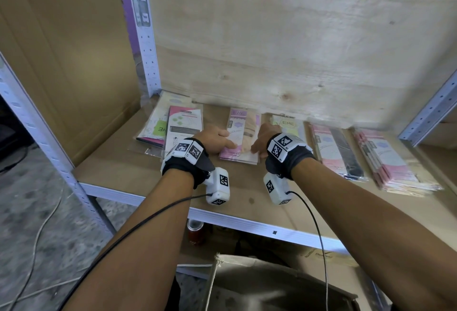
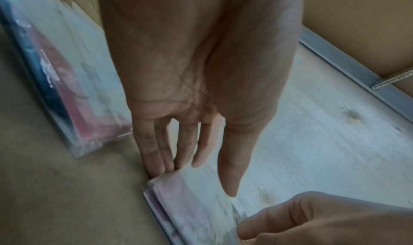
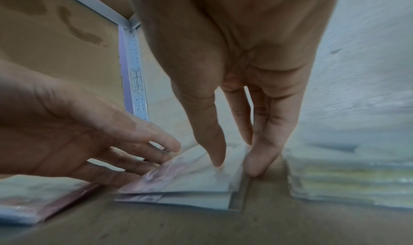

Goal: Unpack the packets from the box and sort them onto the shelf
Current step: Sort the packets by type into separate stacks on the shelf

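A short stack of pink packets (image 1: pixel 243 137) lies flat on the brown shelf board (image 1: pixel 118 164). My left hand (image 1: pixel 223 141) touches the stack's left side with straight fingers (image 2: pixel 156 167) at its near corner. The right hand (image 1: pixel 258 146) is at the stack's right side, thumb on top and straight fingers (image 3: pixel 254 169) against the edge. In the wrist views the pink stack (image 2: pixel 190 204) (image 3: pixel 190 183) sits between both hands. Neither hand curls round a packet. The open cardboard box (image 1: pixel 272 286) stands below the shelf, close to me.
Other packet piles line the shelf: a pink-and-white pile (image 1: pixel 184 127) and a pale one (image 1: pixel 158 122) to the left, a yellow-labelled pile (image 1: pixel 288 125), a pink-and-black pile (image 1: pixel 336 152) and a pink pile (image 1: pixel 393 162) to the right. A metal upright (image 1: pixel 146 38) stands back left. A can (image 1: pixel 195 231) sits underneath.
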Tool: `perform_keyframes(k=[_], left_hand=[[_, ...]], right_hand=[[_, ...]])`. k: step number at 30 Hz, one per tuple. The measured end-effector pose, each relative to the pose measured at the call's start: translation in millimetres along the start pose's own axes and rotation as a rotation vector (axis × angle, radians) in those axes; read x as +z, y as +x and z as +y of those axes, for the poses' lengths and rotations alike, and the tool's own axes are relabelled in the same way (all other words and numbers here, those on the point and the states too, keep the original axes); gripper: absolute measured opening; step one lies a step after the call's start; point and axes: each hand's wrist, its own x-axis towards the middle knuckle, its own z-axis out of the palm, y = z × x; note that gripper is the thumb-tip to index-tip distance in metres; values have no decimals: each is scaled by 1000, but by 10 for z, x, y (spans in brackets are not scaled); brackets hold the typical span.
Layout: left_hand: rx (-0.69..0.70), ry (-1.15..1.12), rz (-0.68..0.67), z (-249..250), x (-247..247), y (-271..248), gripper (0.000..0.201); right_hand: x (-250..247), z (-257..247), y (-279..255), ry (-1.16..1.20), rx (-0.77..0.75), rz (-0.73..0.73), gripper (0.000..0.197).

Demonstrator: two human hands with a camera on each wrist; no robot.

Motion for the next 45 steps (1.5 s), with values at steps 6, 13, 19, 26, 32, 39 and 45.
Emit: perform_keyframes(k=[6, 13, 19, 26, 32, 39, 45], left_hand=[[23, -13, -30, -15, -13, -4, 18], [83, 25, 142, -45, -184, -25, 33], [25, -100, 483, -196, -649, -202, 30], [-215, -211, 405, -546, -873, -305, 13], [-274, -196, 353, -689, -931, -332, 34], [-298, -332, 295, -611, -951, -494, 16], [-216, -554, 287, -398, -961, -666, 60]], right_hand=[[16, 3, 27, -7, -11, -8, 37], [-52, 17, 25, -34, -30, 32, 57], [-44, -173, -88, 84, -236, 112, 55], [373, -592, -248, 471, -307, -167, 30], [597, -833, -238, 554, -256, -217, 47], [492, -819, -219, 776, -214, -198, 19], [352, -821, -311, 859, -357, -108, 20]])
